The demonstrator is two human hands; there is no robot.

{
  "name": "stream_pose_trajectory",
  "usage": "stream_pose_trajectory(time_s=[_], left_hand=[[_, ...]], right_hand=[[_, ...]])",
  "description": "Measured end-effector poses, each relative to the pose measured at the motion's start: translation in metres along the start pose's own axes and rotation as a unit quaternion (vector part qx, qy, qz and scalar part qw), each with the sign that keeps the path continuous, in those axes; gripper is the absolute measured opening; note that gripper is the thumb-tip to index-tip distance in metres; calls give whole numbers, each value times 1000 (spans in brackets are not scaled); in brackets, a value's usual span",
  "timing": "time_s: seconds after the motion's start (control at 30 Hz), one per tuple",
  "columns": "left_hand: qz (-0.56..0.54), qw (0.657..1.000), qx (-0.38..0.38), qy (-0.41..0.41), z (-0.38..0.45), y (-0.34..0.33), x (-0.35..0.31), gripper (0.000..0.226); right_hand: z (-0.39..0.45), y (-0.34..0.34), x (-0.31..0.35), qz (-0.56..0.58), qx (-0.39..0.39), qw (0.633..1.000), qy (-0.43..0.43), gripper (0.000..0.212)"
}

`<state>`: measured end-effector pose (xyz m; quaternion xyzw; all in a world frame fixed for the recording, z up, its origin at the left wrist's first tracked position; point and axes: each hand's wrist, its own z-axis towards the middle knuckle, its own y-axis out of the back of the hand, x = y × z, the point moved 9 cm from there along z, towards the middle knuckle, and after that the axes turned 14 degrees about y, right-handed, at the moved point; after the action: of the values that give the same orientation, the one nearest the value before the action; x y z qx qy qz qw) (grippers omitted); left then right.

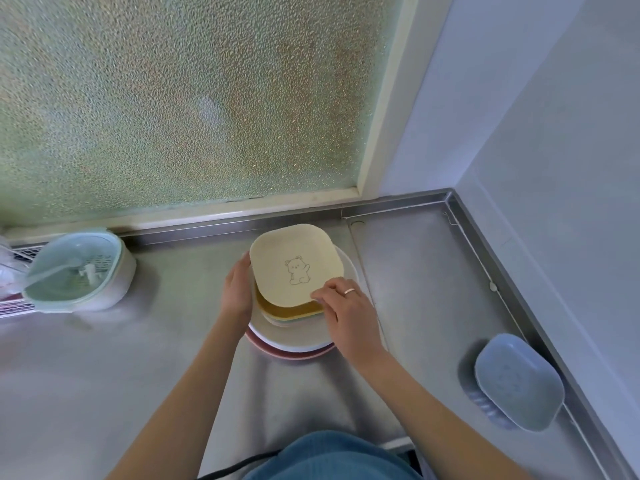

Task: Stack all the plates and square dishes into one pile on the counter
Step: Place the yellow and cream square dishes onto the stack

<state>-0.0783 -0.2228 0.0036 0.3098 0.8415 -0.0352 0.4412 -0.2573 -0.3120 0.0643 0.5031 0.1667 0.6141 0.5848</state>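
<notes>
A cream square dish [294, 261] with a bear drawing lies on top of a pile in the middle of the steel counter [173, 358]. Under it show a mustard square dish [277, 306], pastel square dishes [284, 321], a white round plate [294, 339] and a pink plate [263, 348] at the bottom. My left hand [237, 289] grips the cream dish's left edge. My right hand [346, 310], with a ring, holds its near right corner with the fingertips. The cream dish sits tilted and shifted toward the back of the pile.
A blue soap dish [519, 381] sits at the right by the counter's raised rim. A mint lidded strainer box [78, 270] stands at the left next to a wire rack [15, 306]. A frosted window [190, 98] runs along the back, a grey wall [554, 150] on the right.
</notes>
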Motion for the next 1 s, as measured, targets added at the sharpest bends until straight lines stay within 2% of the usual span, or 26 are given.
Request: stream_pose_trajectory(time_s=[0.13,0.27,0.4,0.47,0.57,0.67,0.77,0.93,1.0], left_hand=[[58,998,-12,-24,-6,0,-3,37],[-13,999,25,-36,-18,0,-11,33],[12,998,40,-44,-9,-1,-11,35],[24,998,44,-48,-6,-1,-11,39],[38,996,51,-61,-6,-4,-14,40],[87,992,50,-80,-5,-8,-15,41],[125,986,44,-103,-1,-10,-13,41],[127,985,50,-106,-2,-11,-14,42],[105,988,65,-90,0,-9,-12,42]], right_hand=[[-4,0,6,-6,12,1000,8,32],[-7,-6,9,10,21,1000,6,26],[-9,-4,11,27,7,1000,-5,21],[-7,5,6,18,-31,999,-36,28],[2,11,-15,26,-73,987,-139,44],[14,-8,-37,80,-25,969,-233,49],[15,-34,-44,85,42,964,-247,51],[14,-40,-49,76,35,961,-265,50],[8,-40,-54,89,42,946,-310,49]])
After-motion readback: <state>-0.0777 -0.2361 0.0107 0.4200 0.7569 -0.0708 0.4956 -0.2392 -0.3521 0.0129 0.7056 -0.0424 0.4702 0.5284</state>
